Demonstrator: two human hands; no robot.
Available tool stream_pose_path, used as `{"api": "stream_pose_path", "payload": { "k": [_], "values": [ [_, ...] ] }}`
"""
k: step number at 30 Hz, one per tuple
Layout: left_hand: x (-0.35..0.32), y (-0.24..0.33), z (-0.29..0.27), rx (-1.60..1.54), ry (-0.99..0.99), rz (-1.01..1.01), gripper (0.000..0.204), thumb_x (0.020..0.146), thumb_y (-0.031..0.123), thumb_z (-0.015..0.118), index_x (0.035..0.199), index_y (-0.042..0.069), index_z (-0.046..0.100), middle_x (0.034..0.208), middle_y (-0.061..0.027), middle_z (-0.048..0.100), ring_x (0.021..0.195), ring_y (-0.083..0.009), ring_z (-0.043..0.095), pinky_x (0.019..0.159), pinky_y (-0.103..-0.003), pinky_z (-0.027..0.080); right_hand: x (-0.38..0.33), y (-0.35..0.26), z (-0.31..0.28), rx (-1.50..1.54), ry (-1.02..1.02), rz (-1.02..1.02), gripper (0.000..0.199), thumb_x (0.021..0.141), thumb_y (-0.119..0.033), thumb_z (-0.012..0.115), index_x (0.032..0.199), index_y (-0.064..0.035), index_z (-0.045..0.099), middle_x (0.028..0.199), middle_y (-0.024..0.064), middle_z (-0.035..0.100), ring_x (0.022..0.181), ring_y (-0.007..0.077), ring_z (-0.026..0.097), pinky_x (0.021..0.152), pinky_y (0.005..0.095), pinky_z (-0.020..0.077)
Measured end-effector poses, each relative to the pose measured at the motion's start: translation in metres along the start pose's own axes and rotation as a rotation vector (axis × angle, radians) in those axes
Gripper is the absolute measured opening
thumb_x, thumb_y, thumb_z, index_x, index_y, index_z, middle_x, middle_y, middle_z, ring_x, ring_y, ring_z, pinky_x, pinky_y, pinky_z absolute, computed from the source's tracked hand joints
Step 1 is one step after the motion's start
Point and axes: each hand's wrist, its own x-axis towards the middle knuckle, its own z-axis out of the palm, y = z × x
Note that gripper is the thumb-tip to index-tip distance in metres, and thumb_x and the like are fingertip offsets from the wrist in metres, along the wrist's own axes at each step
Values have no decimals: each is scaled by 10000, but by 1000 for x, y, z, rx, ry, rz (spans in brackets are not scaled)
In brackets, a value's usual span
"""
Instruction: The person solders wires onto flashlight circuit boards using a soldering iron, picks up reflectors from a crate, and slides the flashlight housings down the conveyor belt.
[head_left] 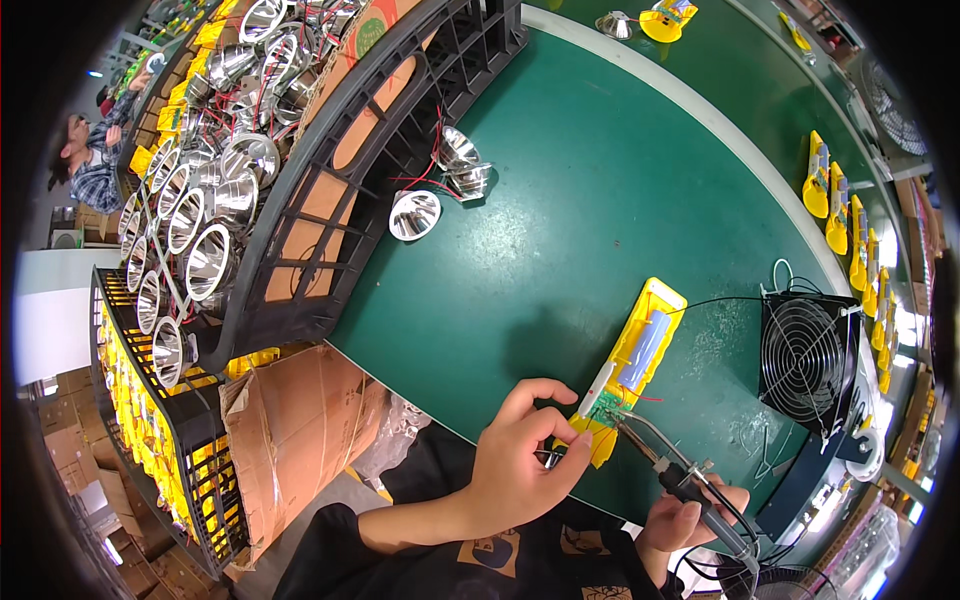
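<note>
On the green table in front of me lies a yellow flashlight housing (652, 295), with a blue cylindrical battery (644, 350) and a small green circuit board (606, 407) in it. My right hand (690, 518) grips a soldering iron (690, 485) with a thin metal tube alongside; its tip is at the circuit board. At the housing's near end, my left hand (525, 455) has thumb and index finger pinched together. What sits between those fingertips is too small to make out. A thin red wire (650, 400) sticks out beside the board.
Loose silver reflectors (415, 215) with red wires lie by a black crate (300, 210) heaped with more reflectors. A black fan (803, 345) stands at the right. Several yellow housings (838, 210) line the far-right strip. A cardboard box (300, 430) is at the lower left; another person (90, 160) is beyond.
</note>
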Motion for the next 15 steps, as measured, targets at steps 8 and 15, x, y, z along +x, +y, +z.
{"api": "stream_pose_path", "payload": {
  "k": [8, 15],
  "values": [
    [-1, -4, 0, -5, 12, 59, 110, 696, 47, 632, 651, 27, 534, 968, -66, 504, 439, -38, 365, 409, -183, 310, 1, 9, -9, -54, 97, -74, 416, 744, -352, 602, 796, -41, 331, 623, 56, 426, 499, 100, 445, 486, 178, 400],
    [-8, 1, 0, 365, 142, 333, 142, 643, 26, 645, 753, 58, 563, 1039, -111, 495, 731, -178, 517, 594, -270, 397, 3, 10, -33, 111, 115, -61, 348, 762, -275, 573, 838, -49, 319, 644, 51, 418, 507, 92, 419, 442, 158, 352]
  ]
}}
